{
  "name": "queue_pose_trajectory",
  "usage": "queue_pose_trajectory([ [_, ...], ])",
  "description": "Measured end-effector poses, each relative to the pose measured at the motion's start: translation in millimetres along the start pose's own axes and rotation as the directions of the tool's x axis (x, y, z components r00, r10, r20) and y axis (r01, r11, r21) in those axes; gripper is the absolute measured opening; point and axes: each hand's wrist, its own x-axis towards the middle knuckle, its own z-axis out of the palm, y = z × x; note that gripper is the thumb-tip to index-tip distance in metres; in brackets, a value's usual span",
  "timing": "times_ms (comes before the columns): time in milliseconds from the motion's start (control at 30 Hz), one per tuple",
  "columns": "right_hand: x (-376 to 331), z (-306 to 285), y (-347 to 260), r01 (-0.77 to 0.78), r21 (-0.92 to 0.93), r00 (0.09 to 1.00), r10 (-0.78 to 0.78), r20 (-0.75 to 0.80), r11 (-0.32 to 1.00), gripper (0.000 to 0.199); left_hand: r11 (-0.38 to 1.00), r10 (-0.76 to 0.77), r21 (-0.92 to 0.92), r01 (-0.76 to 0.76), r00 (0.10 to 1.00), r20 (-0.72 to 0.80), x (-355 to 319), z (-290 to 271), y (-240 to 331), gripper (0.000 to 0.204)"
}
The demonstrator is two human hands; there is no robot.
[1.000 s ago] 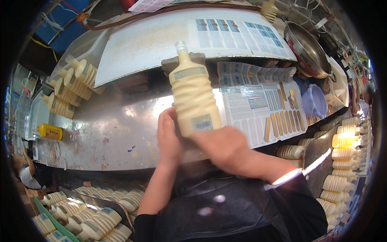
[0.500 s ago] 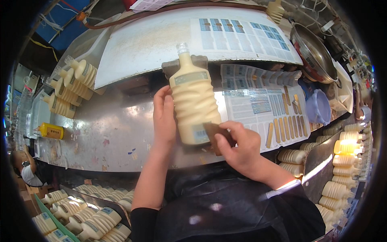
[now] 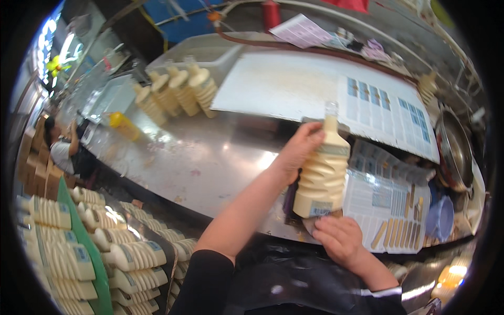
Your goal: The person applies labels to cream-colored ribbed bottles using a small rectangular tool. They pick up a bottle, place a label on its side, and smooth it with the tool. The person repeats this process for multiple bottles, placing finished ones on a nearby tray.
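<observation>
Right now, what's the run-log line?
left grip: at shoulder of cream ribbed bottle; right grip: at base; white label sheet: bottle's right

Motion blur softens the view, smearing the left hand [image 3: 300, 149] and the yellow bottle [image 3: 124, 126]; white glare spots the metal table [image 3: 184, 181], bottles [image 3: 450, 277] at the lower right glow orange, the apron [image 3: 315, 273] stays dim, and straight edges bend toward the black rim

Right of the held bottle [image 3: 324, 176] lie sheets [image 3: 362, 209], then a tub [image 3: 445, 219] and a pan [image 3: 455, 149]. Behind it lies a board [image 3: 289, 79]; left, four bottles [image 3: 182, 93].
</observation>
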Motion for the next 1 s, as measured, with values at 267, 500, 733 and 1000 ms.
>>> queue_pose_trajectory([
  [267, -19.3, -18.0, 13.1, -0.468, -0.069, 0.832, 0.413, -0.372, 0.881, 0.030, 0.590, 0.314, 0.748, -0.304, 0.940, 0.135, -48.7, 26.0, 56.1, 0.049],
  [500, -23.2, -14.1, 12.3, -0.559, 0.405, 0.648, 0.686, -0.332, 0.724, 0.028, 0.567, 0.689, 0.657, -0.496, 0.723, -0.049, -126.9, -6.8, 75.6, 0.027],
  [733, -33.4, -23.6, 41.2, -0.569, 0.688, 0.498, 0.854, -0.148, 0.451, 0.030, 0.455, 0.815, 0.888, -0.064, 0.431, -0.386, -156.1, -125.7, 159.3, 0.029],
  [1000, -53.4, -24.8, 73.0, -0.624, 0.711, 0.340, 0.932, -0.127, 0.325, 0.035, 0.184, 0.945, 0.730, 0.658, 0.086, -0.316, -168.1, -287.3, 207.9, 0.045],
])
